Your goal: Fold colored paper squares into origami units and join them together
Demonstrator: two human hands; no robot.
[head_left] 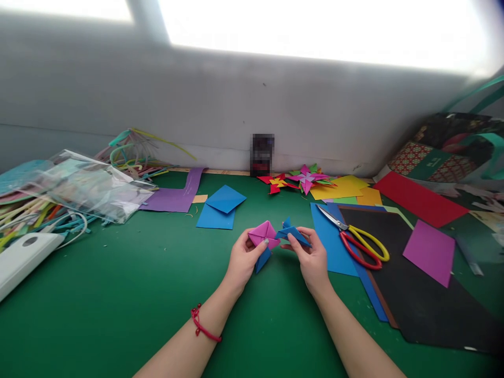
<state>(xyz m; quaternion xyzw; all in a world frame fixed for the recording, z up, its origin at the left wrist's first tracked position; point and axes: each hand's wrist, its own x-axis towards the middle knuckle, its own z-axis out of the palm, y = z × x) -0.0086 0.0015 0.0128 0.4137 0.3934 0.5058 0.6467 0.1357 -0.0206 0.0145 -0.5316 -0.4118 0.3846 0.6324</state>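
Over the middle of the green table [118,304], the left hand [242,257] is pinching a pink folded-paper piece [263,234] between thumb and fingers, while a blue folded-paper flap [263,260] is hanging just beneath it. The right hand [314,257] is pinching a blue pointed folded-paper piece [294,236] between thumb and fingers. The two pieces are facing each other, the blue one's left end meeting or nearly meeting the pink one's right corner; whether they are touching is hard to tell. A red cord bracelet [205,331] is circling the left wrist.

Toward the table's far edge, two blue square paper sheets [226,199] are overlapping left of centre, and a red-and-yellow folded-paper star [276,182] is lying right of centre beside a purple-and-green one [307,178]. Nearer the right edge, metal scissors with red and yellow handles [345,227] are resting across a light-blue paper sheet [334,257] and a large black sheet [425,304]. A white plastic device [27,260] is lying at the left edge.
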